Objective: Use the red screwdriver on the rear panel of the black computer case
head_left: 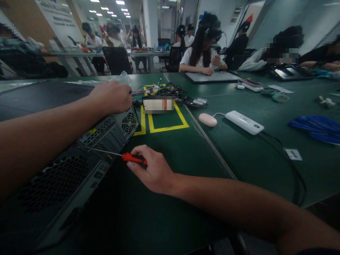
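A desktop computer case lies on its side on the green table, its rear panel with fan grille facing me. My left hand rests closed over the case's far top corner, gripping it. My right hand holds a red-handled screwdriver whose thin shaft points left, its tip touching the rear panel of the case.
Behind the case a bundle of cables and a small box sit by a yellow taped square. To the right lie a pink mouse, a white device with a cable, and blue cloth. Other people sit at the far table edge.
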`<state>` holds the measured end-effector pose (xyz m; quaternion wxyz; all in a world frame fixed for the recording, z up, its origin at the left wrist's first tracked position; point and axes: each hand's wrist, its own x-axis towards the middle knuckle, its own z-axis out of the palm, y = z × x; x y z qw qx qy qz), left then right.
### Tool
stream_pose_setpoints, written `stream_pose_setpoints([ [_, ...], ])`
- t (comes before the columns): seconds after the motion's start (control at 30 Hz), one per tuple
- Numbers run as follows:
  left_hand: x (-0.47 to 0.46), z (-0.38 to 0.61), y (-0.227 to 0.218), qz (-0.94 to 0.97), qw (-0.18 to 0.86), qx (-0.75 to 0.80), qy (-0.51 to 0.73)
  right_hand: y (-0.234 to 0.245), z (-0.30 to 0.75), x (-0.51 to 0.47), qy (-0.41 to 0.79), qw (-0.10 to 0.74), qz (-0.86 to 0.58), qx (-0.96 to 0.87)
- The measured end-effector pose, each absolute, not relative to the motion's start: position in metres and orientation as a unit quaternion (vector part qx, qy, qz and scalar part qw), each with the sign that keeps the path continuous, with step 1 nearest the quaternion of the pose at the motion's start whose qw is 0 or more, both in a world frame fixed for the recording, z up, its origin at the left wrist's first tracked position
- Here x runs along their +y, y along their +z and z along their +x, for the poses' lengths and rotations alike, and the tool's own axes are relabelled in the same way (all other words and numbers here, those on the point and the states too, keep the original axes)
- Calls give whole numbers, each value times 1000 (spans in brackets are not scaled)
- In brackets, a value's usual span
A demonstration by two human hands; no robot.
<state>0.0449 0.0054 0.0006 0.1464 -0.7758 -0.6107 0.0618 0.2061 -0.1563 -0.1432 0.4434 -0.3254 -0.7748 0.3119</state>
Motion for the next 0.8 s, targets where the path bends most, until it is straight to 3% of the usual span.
stream_pose_setpoints([
  [0.8, 5, 45, 0, -775, 153, -611, 58, -143, 206, -155, 277, 434, -339, -788],
])
